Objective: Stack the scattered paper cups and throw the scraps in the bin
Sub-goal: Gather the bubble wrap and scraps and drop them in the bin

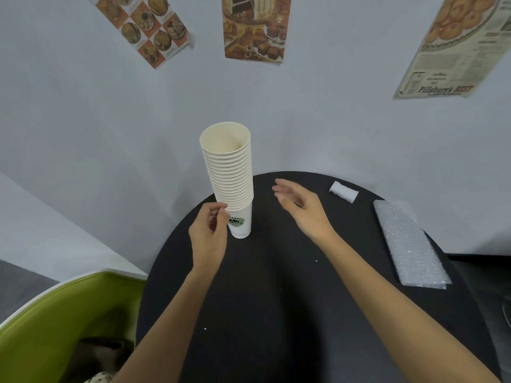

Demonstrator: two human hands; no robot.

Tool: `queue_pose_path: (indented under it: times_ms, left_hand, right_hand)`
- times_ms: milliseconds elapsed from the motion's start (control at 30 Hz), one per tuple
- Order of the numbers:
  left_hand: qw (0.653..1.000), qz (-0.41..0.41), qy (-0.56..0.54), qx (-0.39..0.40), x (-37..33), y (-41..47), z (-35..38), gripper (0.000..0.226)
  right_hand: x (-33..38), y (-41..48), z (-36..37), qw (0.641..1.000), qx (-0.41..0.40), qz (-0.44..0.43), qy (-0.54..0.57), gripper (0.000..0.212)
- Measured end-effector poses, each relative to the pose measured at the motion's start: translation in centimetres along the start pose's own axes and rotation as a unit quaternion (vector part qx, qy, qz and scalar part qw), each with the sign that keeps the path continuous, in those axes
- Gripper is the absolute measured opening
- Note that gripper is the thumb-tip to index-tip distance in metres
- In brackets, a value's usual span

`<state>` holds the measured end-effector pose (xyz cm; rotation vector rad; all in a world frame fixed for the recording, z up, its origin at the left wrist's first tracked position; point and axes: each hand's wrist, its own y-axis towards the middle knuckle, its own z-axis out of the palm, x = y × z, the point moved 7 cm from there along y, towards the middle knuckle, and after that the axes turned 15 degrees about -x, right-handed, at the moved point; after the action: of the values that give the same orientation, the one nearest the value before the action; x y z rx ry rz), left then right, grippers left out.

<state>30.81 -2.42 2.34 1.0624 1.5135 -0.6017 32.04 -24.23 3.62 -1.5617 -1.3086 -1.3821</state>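
Precariously tall, a stack of paper cups stands on the black worktop near its far left edge, the bottom cup's green logo facing the camera. The left grip sits against the stack's lower cups with fingers curled at the rims; whether they pinch the paper or merely touch it cannot be told. The right grip hovers just right of the stack, apart from it, fingers spread and holding nothing.

No loose cups show on the worktop, so the stacking looks done — the scraps appear to be what is left. A small white roll lies near the far edge, a sheet of bubble wrap lies along the right side, and the green bin sits low on the left, below the worktop's rim.

The main risk is the stack. It rests on one narrow base close to the edge, and its top appears to lean left. A finger snagging as the left grip lets go, or a forearm sweeping across toward the bin, could topple it off the worktop. The bubble wrap looks light and slippery — a loose pinch could drop it short of the bin. White specks on the worktop are easy to miss.
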Motion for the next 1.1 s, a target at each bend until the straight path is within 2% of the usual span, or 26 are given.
queue_pose_path:
  times_ms: [167, 500, 800, 967, 1100]
  left_hand:
    - [0.997, 0.024, 0.004, 0.077, -0.5, -3.1, 2.5, 0.017]
    - [0.971, 0.089, 0.034, 0.218, 2.0, -8.8, 9.8, 0.023]
    - [0.946, 0.106, 0.084, 0.294, 5.6, -11.7, 16.7, 0.016]
    - [0.914, 0.152, 0.142, 0.348, 7.5, -12.6, 20.1, 0.029]
    - [0.860, 0.199, 0.231, 0.410, 9.8, -13.3, 22.7, 0.045]
  right_hand:
    - [-2.0, -1.9, -3.8, 0.999, -0.034, 0.028, -0.001, 0.026]
    - [-7.0, -5.6, -11.5, 0.992, -0.099, 0.079, -0.024, 0.023]
    - [-13.3, -5.8, -14.8, 0.983, -0.134, 0.124, -0.032, 0.025]
    - [-16.2, -3.9, -15.1, 0.980, -0.141, 0.135, -0.049, 0.024]
    - [-17.9, -0.9, -15.2, 0.977, -0.150, 0.110, -0.101, 0.029]
